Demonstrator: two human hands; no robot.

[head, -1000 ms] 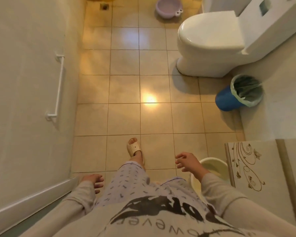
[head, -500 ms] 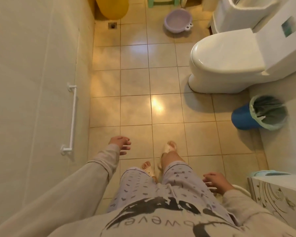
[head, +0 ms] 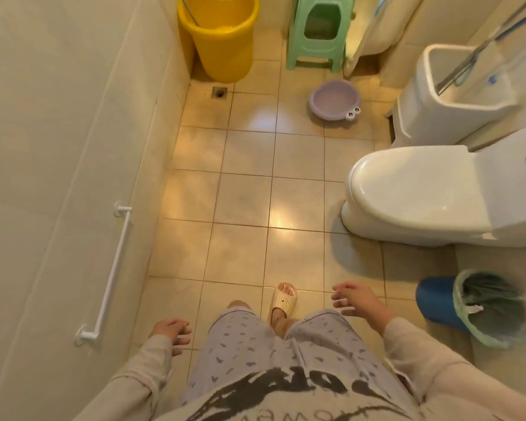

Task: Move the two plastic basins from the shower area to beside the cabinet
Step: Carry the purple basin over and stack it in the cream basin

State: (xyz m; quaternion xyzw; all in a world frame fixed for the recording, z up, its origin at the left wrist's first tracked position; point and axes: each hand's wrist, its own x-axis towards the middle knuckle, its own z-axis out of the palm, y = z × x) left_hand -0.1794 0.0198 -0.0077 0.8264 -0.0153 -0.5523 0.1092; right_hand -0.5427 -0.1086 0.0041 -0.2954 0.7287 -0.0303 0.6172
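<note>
The toilet (head: 422, 192) now sits beside me rather than ahead, and the cabinet has slipped out of view, so I've walked back toward the shower end. The purple basin (head: 334, 100) waits there on the tiles, well ahead. My right hand (head: 362, 302) and left hand (head: 170, 331) hang empty, fingers loosely spread.

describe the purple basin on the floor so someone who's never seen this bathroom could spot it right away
Start at the white toilet on the right and look past it to the far end of the tiled floor. There, in front of the green plastic stool, sits a round, shallow lilac plastic basin. Unlike the tall yellow bucket to its left, it is low and has two cartoon eyes on its rim.
</note>
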